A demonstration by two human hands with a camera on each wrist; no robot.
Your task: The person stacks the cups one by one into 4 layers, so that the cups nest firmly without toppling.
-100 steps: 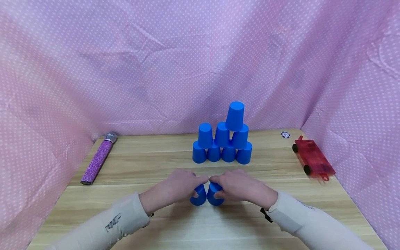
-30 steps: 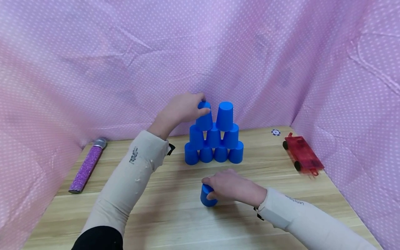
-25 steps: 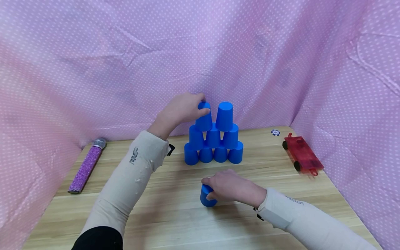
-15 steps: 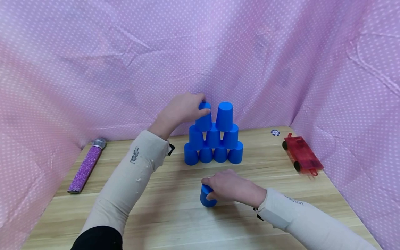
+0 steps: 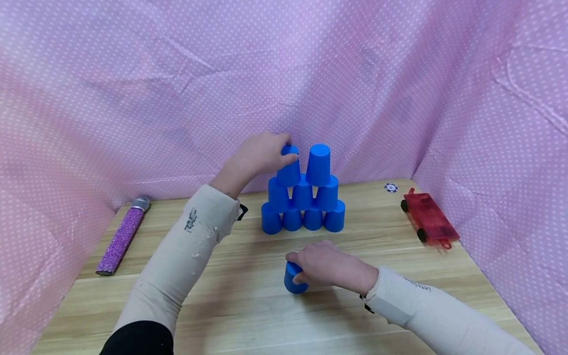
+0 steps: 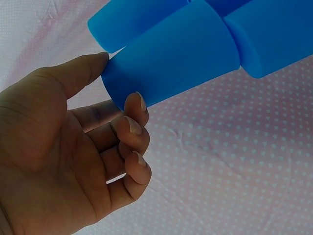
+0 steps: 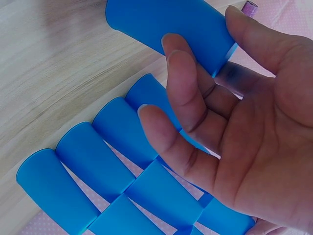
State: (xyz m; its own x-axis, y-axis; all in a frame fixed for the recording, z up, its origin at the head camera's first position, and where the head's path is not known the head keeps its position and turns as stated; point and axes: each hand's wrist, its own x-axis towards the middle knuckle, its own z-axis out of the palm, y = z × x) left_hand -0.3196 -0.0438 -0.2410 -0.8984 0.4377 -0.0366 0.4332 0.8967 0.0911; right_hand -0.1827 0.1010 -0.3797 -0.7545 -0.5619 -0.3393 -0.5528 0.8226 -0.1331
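Note:
Upside-down blue cups point(image 5: 302, 195) form a stepped stack at the back of the table: several at the bottom, three above, two on top. My left hand point(image 5: 259, 155) pinches the top tier's left cup point(image 5: 289, 173) near its upward base. In the left wrist view thumb and fingers meet that cup point(image 6: 171, 56) at its narrow end, and its rim bears on the cups below. Nearer me, my right hand point(image 5: 328, 267) grips another upside-down cup point(image 5: 292, 278) standing on the table; the right wrist view shows thumb and fingers around this cup point(image 7: 161, 22).
A glittery purple microphone point(image 5: 122, 239) lies on the left of the wooden table point(image 5: 248, 310). On the right are a red toy car chassis point(image 5: 430, 217) and a poker chip point(image 5: 391, 188). Pink dotted cloth point(image 5: 213, 108) hangs behind and along both sides.
From 3.3 seconds ago, my left hand has carried its cup from the table front up to the stack's top left. My right hand keeps its cup. Over the last second, almost nothing moved.

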